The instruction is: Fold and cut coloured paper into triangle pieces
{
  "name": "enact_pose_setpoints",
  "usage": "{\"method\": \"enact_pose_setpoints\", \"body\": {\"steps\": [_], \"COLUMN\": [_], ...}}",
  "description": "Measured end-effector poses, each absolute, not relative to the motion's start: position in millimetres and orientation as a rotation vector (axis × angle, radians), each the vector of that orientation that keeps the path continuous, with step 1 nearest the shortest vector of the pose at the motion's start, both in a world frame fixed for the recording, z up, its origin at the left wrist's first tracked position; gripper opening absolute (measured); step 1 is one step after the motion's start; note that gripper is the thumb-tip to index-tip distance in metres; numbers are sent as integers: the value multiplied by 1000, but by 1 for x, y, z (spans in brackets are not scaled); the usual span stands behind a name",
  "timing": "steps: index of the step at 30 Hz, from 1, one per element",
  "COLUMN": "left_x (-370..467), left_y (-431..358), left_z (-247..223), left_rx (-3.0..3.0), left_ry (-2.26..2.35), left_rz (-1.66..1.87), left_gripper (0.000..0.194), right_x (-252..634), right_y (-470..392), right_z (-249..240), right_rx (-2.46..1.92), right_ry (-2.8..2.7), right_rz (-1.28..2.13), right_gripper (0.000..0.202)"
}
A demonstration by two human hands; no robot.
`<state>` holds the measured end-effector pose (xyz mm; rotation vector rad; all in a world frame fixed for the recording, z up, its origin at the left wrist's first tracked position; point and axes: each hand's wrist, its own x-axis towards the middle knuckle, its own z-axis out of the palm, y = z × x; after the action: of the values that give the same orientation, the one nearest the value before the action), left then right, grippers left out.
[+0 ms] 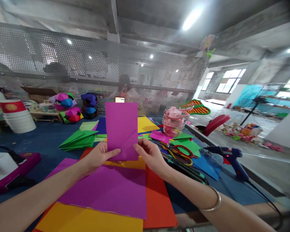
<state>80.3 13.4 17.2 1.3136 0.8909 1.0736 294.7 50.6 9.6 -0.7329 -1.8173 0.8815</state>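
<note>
A folded sheet of purple paper [121, 122] is held upright before me, a diagonal crease or edge crossing its lower right part. My left hand [103, 153] pinches its lower left corner, thumb in front and fingers behind. At the lower right edge, my right hand [149, 153] grips the same sheet between thumb and curled fingers. Below both hands lies a larger purple sheet [111, 190], on top of orange-yellow paper [91, 219] and red paper [158, 199].
Green folded paper [78, 140] lies left of centre. Scissors [181, 153], a pink-lidded jar [173, 122] and a blue glue gun [232, 158] are on the right. Stacked paper cups [18, 117] and a purple power strip [21, 167] stand left. A perforated metal screen [91, 64] rises behind.
</note>
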Motion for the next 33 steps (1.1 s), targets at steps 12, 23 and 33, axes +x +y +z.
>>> {"method": "enact_pose_setpoints", "body": {"steps": [12, 23, 33], "left_x": [84, 87, 80], "left_y": [12, 8, 11], "left_z": [8, 5, 14], "left_rx": [1281, 1236, 1287], "left_ry": [926, 989, 1059], "left_rz": [962, 894, 705], "left_gripper": [46, 54, 46], "right_x": [294, 293, 295], "right_y": [51, 57, 58], "right_z": [3, -5, 1], "right_rx": [-774, -844, -833], "right_ry": [-1907, -1924, -1971], "right_rz": [914, 948, 1007], "right_gripper": [38, 26, 22]}}
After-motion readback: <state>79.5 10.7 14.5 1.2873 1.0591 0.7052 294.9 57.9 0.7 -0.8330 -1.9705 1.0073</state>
